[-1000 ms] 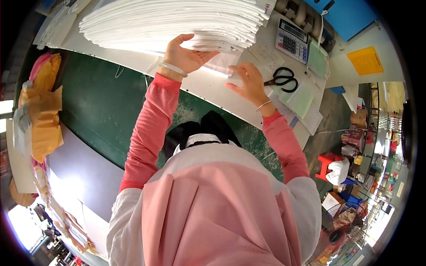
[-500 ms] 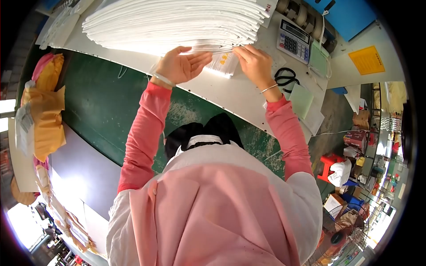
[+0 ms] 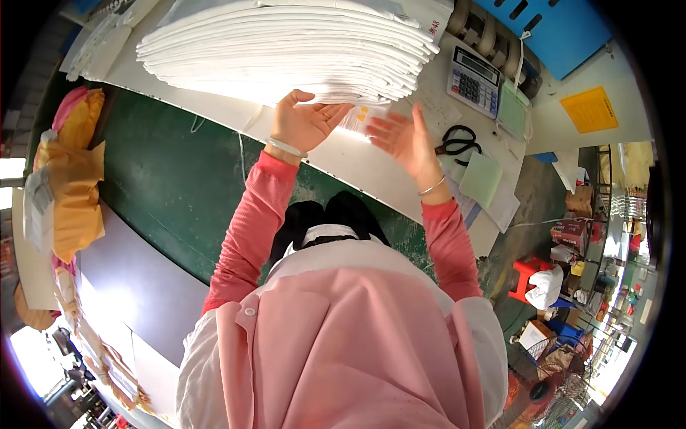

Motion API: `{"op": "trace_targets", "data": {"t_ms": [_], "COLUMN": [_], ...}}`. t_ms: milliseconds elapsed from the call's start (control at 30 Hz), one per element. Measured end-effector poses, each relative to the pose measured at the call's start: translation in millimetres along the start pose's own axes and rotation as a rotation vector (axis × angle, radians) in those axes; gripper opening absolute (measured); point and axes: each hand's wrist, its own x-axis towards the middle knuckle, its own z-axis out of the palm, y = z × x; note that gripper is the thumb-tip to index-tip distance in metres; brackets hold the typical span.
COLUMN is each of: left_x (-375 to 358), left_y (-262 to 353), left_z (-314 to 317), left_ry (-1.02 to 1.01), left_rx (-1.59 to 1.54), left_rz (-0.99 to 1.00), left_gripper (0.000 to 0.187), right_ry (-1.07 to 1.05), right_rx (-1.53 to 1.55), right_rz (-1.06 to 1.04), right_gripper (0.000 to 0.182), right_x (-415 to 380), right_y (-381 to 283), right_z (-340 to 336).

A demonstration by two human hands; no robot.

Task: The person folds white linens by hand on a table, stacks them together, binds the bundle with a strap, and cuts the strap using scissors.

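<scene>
As L hand (image 3: 304, 127) lies nearer the white folded stack (image 3: 286, 57), fingers loosely open at its near edge (contact unclear), R hand (image 3: 411, 146) is apart, fingers released, blurred; stack's beyond both, long axis approx. L–R on tabletop (image 3: 357, 164), w/ scissors (image 3: 441, 149) & calculator (image 3: 473, 82) to R.

The folded stack (image 3: 286, 53) is plain white, on an off-white surface (image 3: 343, 157). Both sleeves (image 3: 254, 222) are coral pink, and the scissors' handles (image 3: 461, 136) are black. That stool (image 3: 527, 277) is bright red.
</scene>
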Motion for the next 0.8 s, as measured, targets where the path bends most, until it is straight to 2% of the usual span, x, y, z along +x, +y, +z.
{"op": "trace_targets", "data": {"t_ms": [100,133,167,233,300,433,500,533,567,600,633,700,767,800], "left_x": [1,2,2,-7,-15,-42,-54,-58,-61,-61,-59,-61,-58,-56], "left_y": [2,4,6,14,40,154,217,246,269,286,301,321,338,346], "left_z": [-7,-16,-22,-31,-47,-82,-95,-99,-102,-101,-105,-104,-126,-132], "left_ry": [-0.052,-0.038,-0.045,-0.062,-0.057,-0.099,-0.003,-0.032,-0.066,0.037,0.025,0.091,-0.047,-0.119], "left_rx": [0.080,0.077,0.086,0.109,0.140,0.077,0.070,0.072,0.076,0.119,0.146,0.011,-0.016,-0.024], "left_rz": [-0.013,-0.045,-0.056,-0.080,0.098,0.359,0.577,0.600,0.625,0.631,0.560,0.470,0.368,0.316], "left_gripper": [0.063,0.062,0.062,0.061,0.059,0.060,0.073,0.082,0.091,0.103,0.109,0.108,0.104,0.102], "right_ry": [-0.393,-0.275,-0.070,-0.029,-0.070,0.158,0.202,0.197,0.354,0.314,0.236,0.262,0.409,0.439], "right_rx": [0.256,0.330,0.476,0.329,0.411,0.295,0.290,0.220,0.288,0.182,-0.113,-0.160,-0.366,-0.827], "right_rz": [0.128,0.039,0.186,0.156,0.245,0.238,0.228,0.168,0.126,0.032,-0.110,-0.162,-0.131,-0.191], "right_gripper": [0.082,0.084,0.074,0.064,0.061,0.066,0.068,0.066,0.061,0.063,0.065,0.074,0.062,0.054], "right_x": [25,31,34,27,33,25,28,23,23,25,21,20,12,3], "right_y": [-13,-26,-46,-60,-70,-80,-79,-75,-72,-62,-54,-46,-32,-23], "right_z": [9,20,34,70,77,98,93,103,111,95,75,57,43,28]}}
